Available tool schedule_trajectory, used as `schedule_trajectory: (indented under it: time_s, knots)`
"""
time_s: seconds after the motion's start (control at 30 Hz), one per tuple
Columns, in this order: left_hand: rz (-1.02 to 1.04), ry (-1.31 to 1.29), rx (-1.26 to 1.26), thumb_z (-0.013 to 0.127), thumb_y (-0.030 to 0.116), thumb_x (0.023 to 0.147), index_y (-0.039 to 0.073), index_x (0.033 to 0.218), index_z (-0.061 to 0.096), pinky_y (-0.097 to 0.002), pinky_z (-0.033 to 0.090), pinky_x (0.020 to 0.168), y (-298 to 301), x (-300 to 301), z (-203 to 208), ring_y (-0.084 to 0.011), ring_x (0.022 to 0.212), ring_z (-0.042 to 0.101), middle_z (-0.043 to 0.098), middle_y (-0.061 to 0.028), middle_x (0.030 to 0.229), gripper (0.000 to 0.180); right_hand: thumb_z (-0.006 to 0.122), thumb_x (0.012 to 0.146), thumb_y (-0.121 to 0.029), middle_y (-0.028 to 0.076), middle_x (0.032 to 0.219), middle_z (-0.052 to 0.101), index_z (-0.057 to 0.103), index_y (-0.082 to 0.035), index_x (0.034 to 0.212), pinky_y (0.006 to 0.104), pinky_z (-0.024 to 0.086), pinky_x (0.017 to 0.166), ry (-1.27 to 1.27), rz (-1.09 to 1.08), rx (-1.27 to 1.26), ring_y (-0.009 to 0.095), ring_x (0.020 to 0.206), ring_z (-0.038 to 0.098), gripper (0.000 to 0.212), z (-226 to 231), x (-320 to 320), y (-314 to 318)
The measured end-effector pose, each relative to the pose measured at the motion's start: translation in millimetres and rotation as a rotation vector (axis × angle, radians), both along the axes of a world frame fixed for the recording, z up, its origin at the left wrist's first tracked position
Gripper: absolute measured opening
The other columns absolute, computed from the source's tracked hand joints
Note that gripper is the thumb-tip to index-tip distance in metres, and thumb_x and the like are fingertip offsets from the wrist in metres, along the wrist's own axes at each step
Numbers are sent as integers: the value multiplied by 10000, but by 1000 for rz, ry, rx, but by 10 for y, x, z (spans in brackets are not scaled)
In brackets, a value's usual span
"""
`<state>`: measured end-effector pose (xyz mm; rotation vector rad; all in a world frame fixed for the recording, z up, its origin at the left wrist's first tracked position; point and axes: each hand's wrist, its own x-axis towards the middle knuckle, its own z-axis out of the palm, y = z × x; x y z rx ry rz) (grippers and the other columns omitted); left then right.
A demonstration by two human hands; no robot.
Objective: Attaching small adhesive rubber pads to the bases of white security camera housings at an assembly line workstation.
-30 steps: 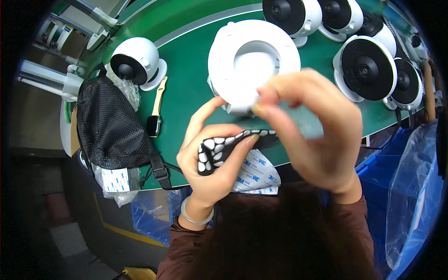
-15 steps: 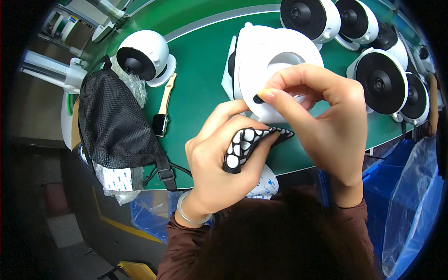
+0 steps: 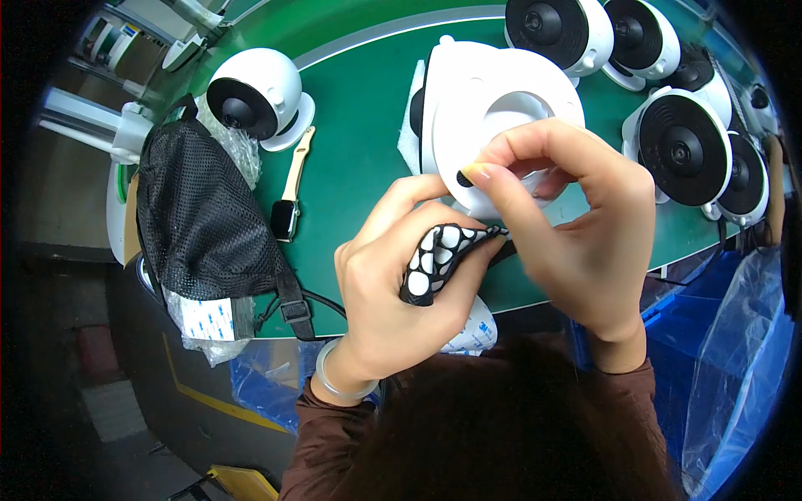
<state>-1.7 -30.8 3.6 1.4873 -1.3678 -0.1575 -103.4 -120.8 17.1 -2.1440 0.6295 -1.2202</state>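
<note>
A white rounded speaker-like unit [image 3: 455,108] with a ring-shaped base lies on the table in front of me. My left hand [image 3: 397,275] is closed around a curled black sheet with white round spots [image 3: 436,257], its fingertips close to the unit's near edge. My right hand [image 3: 585,217] bends over the ring, thumb and fingers drawn together. Its thumb tip is on a small black round pad [image 3: 463,179] at the ring's near-left part. The thumb covers part of that pad, and I cannot tell whether it is fully on the white surface.
Several similar white and black units, such as this one [image 3: 681,149], stand at the right; another [image 3: 255,93] is at the left. Nearby lie a watch [image 3: 285,219] and a black mesh bag [image 3: 209,217]. A printed white roll [image 3: 474,327] is at the table's near edge, a blue crate [image 3: 681,334] beyond it.
My right thumb has shifted slightly over the black pad and the right hand has turned a little. The spotted sheet's right tip is now more hidden behind the right hand.
</note>
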Motion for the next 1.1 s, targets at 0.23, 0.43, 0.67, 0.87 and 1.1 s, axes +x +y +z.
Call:
schedule_trajectory:
  time_s: [0.23, 0.43, 0.67, 0.87, 1.1]
  knots:
    - [-77, 95, 48, 709, -33, 559, -13, 719, 605, -254, 434, 706, 48, 101, -53, -175, 803, 569, 573, -166, 945, 193, 580, 748, -4, 67, 739, 616, 587, 15, 815, 180, 457, 614, -16, -18, 189, 94, 676, 596, 70, 74, -66, -54]
    - [-25, 409, -187, 631, -52, 530, -42, 753, 609, -268, 432, 707, 293, 105, -133, -213, 766, 552, 577, -182, 841, 224, 686, 607, -44, 136, 834, 611, 583, 43, 882, 275, 458, 679, -38, 169, -11, 205, 757, 593, 307, -36, -368, 191]
    - [-23, 529, 3, 644, -64, 572, -50, 672, 588, -170, 419, 542, 279, 23, 1, -92, 570, 552, 601, -95, 654, 115, 665, 576, 26, 61, 657, 562, 590, -20, 695, 227, 415, 498, -136, 85, 102, 162, 575, 558, 147, -168, -461, 114]
    - [33, 435, 51, 691, -27, 582, -38, 613, 571, -162, 366, 464, 254, -26, -38, -44, 497, 491, 569, -30, 568, 125, 733, 535, -110, 98, 741, 604, 623, 0, 767, 243, 422, 572, -81, 131, 53, 183, 668, 567, 279, -145, -476, 120]
    - [-69, 352, 115, 680, -55, 569, -40, 711, 602, -177, 429, 532, 265, -61, 24, -79, 562, 558, 605, -59, 622, 162, 694, 599, -48, 63, 672, 569, 607, -26, 751, 250, 425, 526, -65, 193, 194, 191, 601, 554, 176, -240, -550, 164]
